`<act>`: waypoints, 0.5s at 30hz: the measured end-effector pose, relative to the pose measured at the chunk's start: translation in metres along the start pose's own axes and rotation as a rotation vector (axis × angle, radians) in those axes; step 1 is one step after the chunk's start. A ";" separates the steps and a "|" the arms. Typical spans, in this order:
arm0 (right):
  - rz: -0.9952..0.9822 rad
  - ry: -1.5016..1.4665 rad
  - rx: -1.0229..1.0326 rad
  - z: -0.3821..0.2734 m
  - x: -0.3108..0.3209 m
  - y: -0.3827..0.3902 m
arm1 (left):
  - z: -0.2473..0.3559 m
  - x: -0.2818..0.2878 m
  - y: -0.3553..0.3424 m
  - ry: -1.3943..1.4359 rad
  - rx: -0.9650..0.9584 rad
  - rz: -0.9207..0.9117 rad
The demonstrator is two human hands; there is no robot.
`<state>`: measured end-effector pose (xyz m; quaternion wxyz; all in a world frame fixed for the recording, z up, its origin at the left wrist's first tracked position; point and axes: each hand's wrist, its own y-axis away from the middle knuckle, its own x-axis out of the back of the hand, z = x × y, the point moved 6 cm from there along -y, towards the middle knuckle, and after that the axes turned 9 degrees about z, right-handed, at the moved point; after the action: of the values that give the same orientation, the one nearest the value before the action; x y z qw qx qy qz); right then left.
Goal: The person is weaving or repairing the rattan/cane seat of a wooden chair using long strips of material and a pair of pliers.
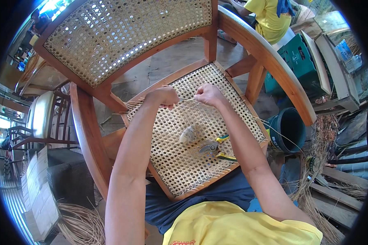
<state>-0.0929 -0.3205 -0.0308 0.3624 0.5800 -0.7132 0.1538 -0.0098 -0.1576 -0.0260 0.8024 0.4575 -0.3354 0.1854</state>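
A wooden chair's woven cane seat (pixel 176 163) lies in front of me, with loose strand ends along its edges. My left hand (pixel 163 97) is curled closed over the upper part of the seat; what it grips is hidden. My right hand (pixel 208 95), a short way right of it, pinches a thin cane strand (pixel 189 99) that stretches between the two hands. Below them, pruning shears (pixel 209 148) with yellow-and-black handles rest on the weave beside a pale, lumpy object (pixel 188 133) that I cannot make out.
The chair's cane back (pixel 131 38) and curved arm (pixel 274 61) frame the seat. A person in yellow (pixel 268 24) sits beyond. At right are green crates (pixel 294 65), a dark bucket (pixel 290 130) and wooden slats. Cane bundles (pixel 81 222) and cardboard (pixel 37 192) are at lower left.
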 end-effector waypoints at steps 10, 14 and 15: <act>0.186 0.079 -0.006 -0.001 0.014 0.010 | 0.021 -0.005 0.016 -0.131 0.049 0.007; 0.194 0.029 0.053 -0.001 0.016 0.010 | 0.033 -0.005 0.007 -0.257 0.091 0.085; 0.196 0.029 0.045 0.003 0.018 0.011 | 0.045 -0.009 0.013 -0.260 0.086 0.079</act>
<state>-0.1054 -0.3324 -0.0178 0.3427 0.5131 -0.7576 0.2127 -0.0400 -0.1898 -0.0083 0.7239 0.4979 -0.4462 0.1703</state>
